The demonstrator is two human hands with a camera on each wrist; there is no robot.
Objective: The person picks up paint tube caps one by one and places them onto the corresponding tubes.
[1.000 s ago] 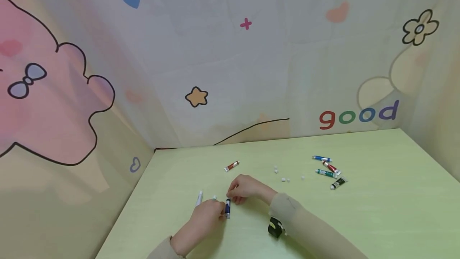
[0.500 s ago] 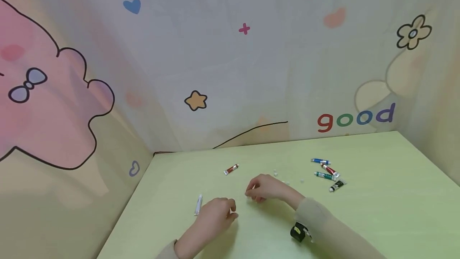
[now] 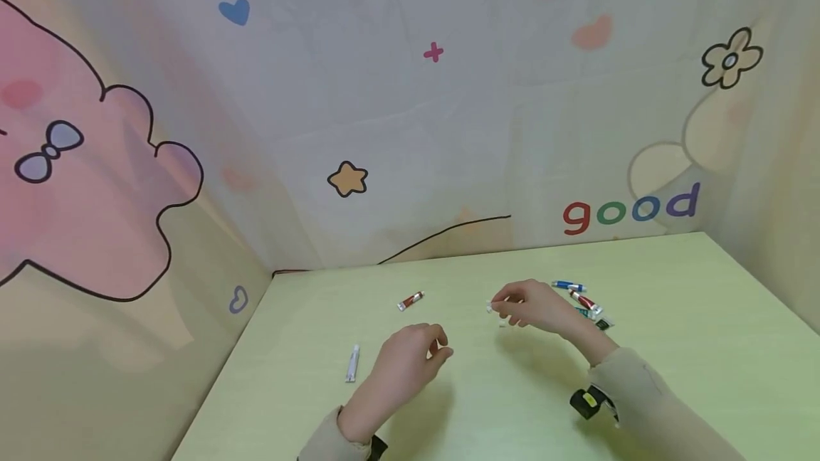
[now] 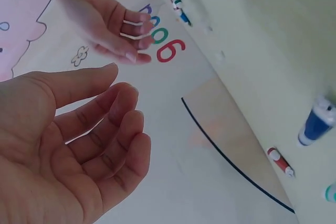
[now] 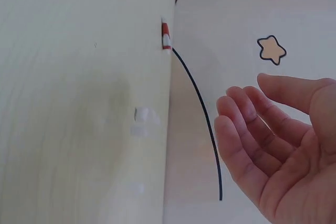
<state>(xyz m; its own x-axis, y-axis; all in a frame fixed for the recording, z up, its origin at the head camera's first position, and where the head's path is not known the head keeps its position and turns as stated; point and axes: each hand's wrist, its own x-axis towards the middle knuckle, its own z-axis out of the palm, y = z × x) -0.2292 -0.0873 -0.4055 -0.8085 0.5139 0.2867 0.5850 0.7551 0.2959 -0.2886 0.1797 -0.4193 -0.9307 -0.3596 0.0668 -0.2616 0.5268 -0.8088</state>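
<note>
My left hand [image 3: 410, 365] hovers over the middle of the table, fingers loosely bent and nothing between them. In the left wrist view a dark blue paint tube [image 4: 317, 121] and the end of a green-tipped tube [image 4: 331, 192] lie on the table; in the head view the left hand hides both. My right hand [image 3: 534, 304] is farther right and back, fingers relaxed, holding nothing in the right wrist view [image 5: 283, 140]. Small white pieces [image 3: 502, 324] lie by its fingertips; contact cannot be told. A white paint tube [image 3: 352, 363] lies left of the left hand.
A brown-red paint tube [image 3: 411, 301] lies toward the back. Behind the right hand are a blue tube [image 3: 569, 285], a red tube [image 3: 586, 301], a partly covered green tube [image 3: 586, 313] and a black one [image 3: 603, 323]. A printed cloth [image 3: 410, 126] borders the table's back.
Both hands were at the dark blue tube a second ago. The right hand has since moved right and back to the white pieces; the left has left the tube and shifted right, rising slightly.
</note>
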